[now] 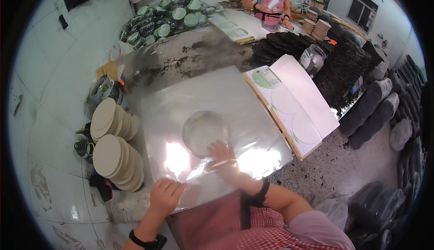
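A stack of clear plastic sheets [203, 85] lies on the table in front of me, with strong glare on its near half. A round, disc-like shape [205, 130] shows at its middle; I cannot tell whether it is on or under the plastic. My right hand [221, 154], slightly blurred, rests with fingers spread at the near right rim of this circle, nothing held in it. At the near left edge, my left hand [167, 195] has its fingers curled over the plastic and pinches the margin.
Stacks of round beige discs [108, 155] stand on the left. To the right lies a pile of printed sheets [294, 107] on a board. Beyond are a clear jar [312, 59], dark layered sheets [346, 71] and green-labelled packages [178, 14]. Another person [271, 3] works across the table.
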Action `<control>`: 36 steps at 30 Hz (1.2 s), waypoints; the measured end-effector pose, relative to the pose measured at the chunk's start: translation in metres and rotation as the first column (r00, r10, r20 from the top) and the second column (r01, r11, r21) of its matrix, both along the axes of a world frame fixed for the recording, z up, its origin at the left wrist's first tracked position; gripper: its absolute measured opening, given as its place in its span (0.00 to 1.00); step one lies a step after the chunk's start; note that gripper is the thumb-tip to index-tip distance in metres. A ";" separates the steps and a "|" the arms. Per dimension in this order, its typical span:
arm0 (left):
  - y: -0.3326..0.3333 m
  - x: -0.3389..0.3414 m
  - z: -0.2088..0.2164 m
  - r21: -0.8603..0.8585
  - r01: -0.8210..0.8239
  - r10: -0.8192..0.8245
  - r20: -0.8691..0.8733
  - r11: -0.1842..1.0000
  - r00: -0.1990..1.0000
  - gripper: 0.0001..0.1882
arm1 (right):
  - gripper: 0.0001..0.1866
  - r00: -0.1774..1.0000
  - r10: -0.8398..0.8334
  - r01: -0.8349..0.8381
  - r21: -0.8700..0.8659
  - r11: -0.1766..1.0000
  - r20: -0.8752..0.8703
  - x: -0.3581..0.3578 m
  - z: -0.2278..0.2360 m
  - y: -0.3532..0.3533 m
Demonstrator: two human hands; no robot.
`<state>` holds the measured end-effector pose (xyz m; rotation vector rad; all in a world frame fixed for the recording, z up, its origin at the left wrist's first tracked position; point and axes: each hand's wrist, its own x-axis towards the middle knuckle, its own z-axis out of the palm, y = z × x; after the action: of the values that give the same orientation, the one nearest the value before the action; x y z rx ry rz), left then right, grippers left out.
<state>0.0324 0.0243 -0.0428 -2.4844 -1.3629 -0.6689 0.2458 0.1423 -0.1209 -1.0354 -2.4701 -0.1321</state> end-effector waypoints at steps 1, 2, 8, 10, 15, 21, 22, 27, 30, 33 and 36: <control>-0.008 0.002 -0.011 -0.023 -0.038 0.038 0.017 0.999 0.999 0.08 | 0.18 0.996 -0.010 0.023 0.147 0.989 -0.090 -0.005 0.002 -0.013; -0.014 0.003 -0.022 -0.023 -0.033 0.033 0.011 0.999 0.999 0.08 | 0.20 0.980 0.192 -0.196 -0.304 0.932 -0.042 0.004 -0.008 -0.036; -0.006 0.015 -0.056 -0.097 -0.088 0.096 0.084 0.991 0.992 0.08 | 0.25 0.994 -0.077 0.090 -0.168 0.982 0.082 0.092 0.047 0.002; 0.002 0.009 -0.064 -0.302 -0.115 0.118 -0.008 0.946 0.993 0.06 | 0.31 0.931 -0.025 0.172 -0.376 0.910 0.365 0.146 0.005 0.006; -0.030 -0.014 -0.115 -0.627 0.043 0.083 0.169 0.778 0.982 0.07 | 0.32 0.918 0.137 0.018 -0.384 0.923 0.373 0.205 -0.087 -0.003; -0.006 -0.002 0.010 -0.905 -0.147 0.304 -0.021 0.399 0.952 0.17 | 0.18 0.970 0.074 -0.239 -0.866 0.440 -0.230 0.217 0.050 0.146; 0.000 -0.008 0.036 -0.851 -0.384 0.481 -0.184 0.358 0.857 0.20 | 0.15 0.978 -0.208 0.145 -0.753 0.641 0.011 0.217 0.078 0.188; 0.049 -0.029 0.064 -0.606 -0.658 0.736 -0.168 0.447 0.655 0.19 | 0.14 0.715 -0.593 0.634 -0.014 0.773 -0.369 0.301 0.113 0.378; 0.064 -0.033 0.061 -0.579 -0.700 0.778 -0.169 0.419 0.605 0.19 | 0.18 0.759 -0.542 0.582 0.003 0.813 -0.361 0.301 0.096 0.428; 0.071 -0.034 0.058 -0.566 -0.739 0.811 -0.197 0.365 0.551 0.19 | 0.21 0.831 -0.488 0.503 -0.015 0.864 -0.266 0.267 0.065 0.456; 0.077 -0.035 0.057 -0.546 -0.763 0.829 -0.203 0.345 0.521 0.19 | 0.25 0.877 -0.460 0.472 0.064 0.879 -0.141 0.244 0.043 0.481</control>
<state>-0.0021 0.1008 0.0138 -1.6164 -2.8666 -0.1239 0.4894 0.6233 -0.0778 -1.5313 -2.0383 -0.3255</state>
